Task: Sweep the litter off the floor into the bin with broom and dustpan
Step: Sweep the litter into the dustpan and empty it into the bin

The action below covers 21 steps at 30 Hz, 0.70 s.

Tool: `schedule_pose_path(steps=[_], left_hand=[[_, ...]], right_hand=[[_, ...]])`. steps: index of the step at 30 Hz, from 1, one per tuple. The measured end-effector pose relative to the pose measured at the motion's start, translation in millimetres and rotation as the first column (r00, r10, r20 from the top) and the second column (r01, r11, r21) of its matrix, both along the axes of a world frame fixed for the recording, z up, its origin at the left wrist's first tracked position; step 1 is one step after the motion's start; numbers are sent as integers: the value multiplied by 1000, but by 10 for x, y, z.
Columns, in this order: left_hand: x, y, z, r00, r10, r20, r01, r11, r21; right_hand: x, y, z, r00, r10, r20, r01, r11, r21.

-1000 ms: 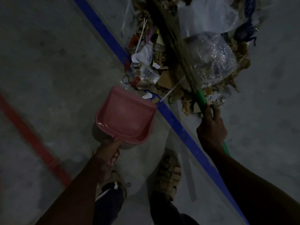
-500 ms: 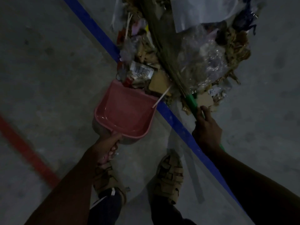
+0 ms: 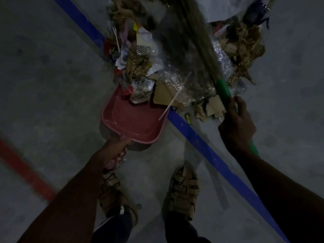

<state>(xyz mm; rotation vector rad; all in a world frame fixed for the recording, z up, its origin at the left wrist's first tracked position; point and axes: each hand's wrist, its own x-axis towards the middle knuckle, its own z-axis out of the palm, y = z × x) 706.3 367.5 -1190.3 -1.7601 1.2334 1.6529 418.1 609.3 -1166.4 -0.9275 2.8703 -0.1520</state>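
Note:
A pink dustpan [image 3: 133, 123] lies on the grey floor, its mouth facing the litter pile [image 3: 150, 67]. My left hand [image 3: 114, 151] grips its handle at the near end. A barcode wrapper [image 3: 142, 85], a cardboard scrap [image 3: 163, 97] and a thin white stick [image 3: 173, 100] lie across the pan's front lip. My right hand [image 3: 235, 127] is closed around the green handle of the straw broom [image 3: 198, 42], whose bristles lie over crumpled clear plastic [image 3: 185, 81] and paper in the pile. No bin is in view.
A blue floor stripe [image 3: 210, 153] runs diagonally under the litter and past my right foot. A red stripe [image 3: 26, 171] crosses the left. My two sandalled feet [image 3: 182, 190] stand just behind the dustpan. More brown scraps [image 3: 243, 48] lie at the pile's right.
The broom has dragged litter toward me, and the wrapper, cardboard and stick now rest on the dustpan's lip. The dustpan sits closer under the pile.

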Motion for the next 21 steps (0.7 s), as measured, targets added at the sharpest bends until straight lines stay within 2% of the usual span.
schedule_pose_path(steps=[3,6,10,16,21], left_hand=[[-38,32,17,1000,-16,2,16,999,-41],[-42,27,5,1000,3,-14,-4,999,-36],[-80,-21,-18,1000,-16,5,16,1000,-24],[-207,-111,22,997,-80,15,81,994,-72],[-338,-193,39,989,-146,-3,145,982,-125]], right_hand=[[-205,-1,-67,999,-28,31,24,992,125],[-216,55,-132,997,25,77,-37,987,155],[-50,115,-192,987,91,129,-102,991,87],[266,202,-304,969,140,204,-150,988,32],[482,403,-342,925,243,293,-245,969,-30]])
